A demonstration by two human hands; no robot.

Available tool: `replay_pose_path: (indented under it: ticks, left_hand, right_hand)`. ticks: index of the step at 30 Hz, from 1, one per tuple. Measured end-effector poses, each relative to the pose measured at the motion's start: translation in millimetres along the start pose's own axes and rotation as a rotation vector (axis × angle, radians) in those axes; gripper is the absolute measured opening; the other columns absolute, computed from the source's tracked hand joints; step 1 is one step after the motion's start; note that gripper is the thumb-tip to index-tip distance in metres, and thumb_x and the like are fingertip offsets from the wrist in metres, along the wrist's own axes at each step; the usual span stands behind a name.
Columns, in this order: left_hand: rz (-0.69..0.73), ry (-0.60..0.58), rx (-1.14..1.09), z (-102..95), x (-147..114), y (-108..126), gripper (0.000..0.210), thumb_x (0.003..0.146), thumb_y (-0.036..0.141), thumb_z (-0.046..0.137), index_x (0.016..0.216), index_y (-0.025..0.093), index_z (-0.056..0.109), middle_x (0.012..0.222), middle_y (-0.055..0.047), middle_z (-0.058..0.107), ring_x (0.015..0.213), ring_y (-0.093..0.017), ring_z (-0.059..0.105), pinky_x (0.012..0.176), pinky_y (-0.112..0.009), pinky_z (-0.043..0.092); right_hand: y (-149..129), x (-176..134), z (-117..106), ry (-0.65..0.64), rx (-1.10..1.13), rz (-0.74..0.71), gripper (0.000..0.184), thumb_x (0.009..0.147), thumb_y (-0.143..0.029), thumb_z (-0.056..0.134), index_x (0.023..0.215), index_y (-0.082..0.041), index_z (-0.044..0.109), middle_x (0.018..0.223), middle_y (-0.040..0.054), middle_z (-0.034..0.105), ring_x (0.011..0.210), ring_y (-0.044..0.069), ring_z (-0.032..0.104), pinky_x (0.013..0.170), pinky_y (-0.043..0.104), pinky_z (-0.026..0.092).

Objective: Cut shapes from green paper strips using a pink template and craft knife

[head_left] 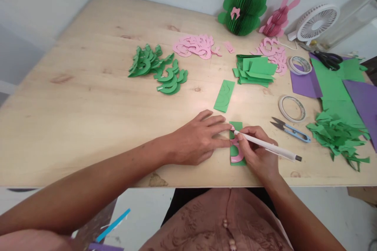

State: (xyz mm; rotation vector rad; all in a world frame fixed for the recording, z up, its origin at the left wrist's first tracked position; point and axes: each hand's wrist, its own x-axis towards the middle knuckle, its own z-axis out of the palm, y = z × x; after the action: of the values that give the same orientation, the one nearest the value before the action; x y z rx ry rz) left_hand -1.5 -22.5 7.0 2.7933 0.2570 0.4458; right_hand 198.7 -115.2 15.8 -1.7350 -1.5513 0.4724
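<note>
My right hand (260, 151) grips a white pen (269, 147), its tip down at the upper part of a pink paper cutout (239, 153). That curved cutout lies on a green paper strip (240, 125) near the table's front edge. Fingers spread, my left hand (203, 137) rests flat with its fingertips pressing on the cutout and strip. Just beyond it lies another green strip (224, 96) with a curvy outline drawn on it. Part of the cutout is hidden by my fingers.
Green cut shapes (159, 68) and pink cut shapes (194, 46) lie farther back. A stack of green paper (255, 70), tape rolls (292, 108), blue snips (290, 129), black scissors (327, 59) and green scraps (335, 135) are to the right. Paper rabbits (247, 4) and a fan (317, 23) stand behind.
</note>
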Motion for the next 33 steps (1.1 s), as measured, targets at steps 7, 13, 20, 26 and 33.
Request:
replay_pose_path:
  ticks: [7,13,20,26,33]
  left_hand:
    - [-0.008,-0.013,-0.006,-2.3,1.3,0.8,0.044,0.088,0.016,0.052,0.13,0.029,0.06,0.142,-0.009,0.053,0.129,-0.029,0.045,0.107,-0.049,0.033]
    - [-0.006,0.003,-0.003,-0.7,1.2,1.1,0.043,0.089,0.015,0.05,0.128,0.029,0.061,0.142,-0.008,0.053,0.128,-0.029,0.045,0.106,-0.049,0.033]
    - [-0.003,0.002,-0.008,-1.6,1.5,0.6,0.043,0.088,0.015,0.051,0.128,0.029,0.061,0.142,-0.008,0.053,0.128,-0.029,0.045,0.106,-0.048,0.033]
    - [0.002,0.006,-0.007,-1.4,1.0,0.8,0.044,0.088,0.015,0.051,0.129,0.029,0.06,0.143,-0.008,0.052,0.129,-0.029,0.045,0.106,-0.049,0.032]
    - [0.006,0.016,-0.011,-1.4,1.3,0.9,0.045,0.088,0.014,0.05,0.13,0.028,0.059,0.141,-0.008,0.053,0.128,-0.029,0.046,0.106,-0.049,0.033]
  right_hand:
    - [0.7,-0.7,-0.2,0.007,-0.011,-0.005,0.006,0.086,-0.026,0.061,0.081,-0.022,0.062,0.064,-0.0032,0.064,0.047,0.01,0.054,0.043,0.021,0.042]
    - [2.6,-2.2,0.1,0.006,-0.002,0.016,0.008,0.087,-0.028,0.061,0.082,-0.023,0.061,0.063,-0.0033,0.063,0.047,0.01,0.054,0.042,0.022,0.042]
    - [3.5,-3.4,-0.8,0.021,-0.022,0.002,0.008,0.087,-0.029,0.061,0.081,-0.022,0.061,0.064,-0.0031,0.064,0.049,0.01,0.055,0.044,0.022,0.042]
    - [0.2,-2.8,-2.2,0.035,-0.065,-0.01,0.009,0.085,-0.027,0.061,0.078,-0.022,0.06,0.059,-0.0046,0.061,0.044,0.009,0.05,0.041,0.022,0.038]
    - [0.3,-2.8,-1.3,0.052,-0.098,-0.053,0.007,0.085,-0.023,0.061,0.078,-0.022,0.06,0.058,-0.0049,0.062,0.043,0.009,0.049,0.041,0.022,0.037]
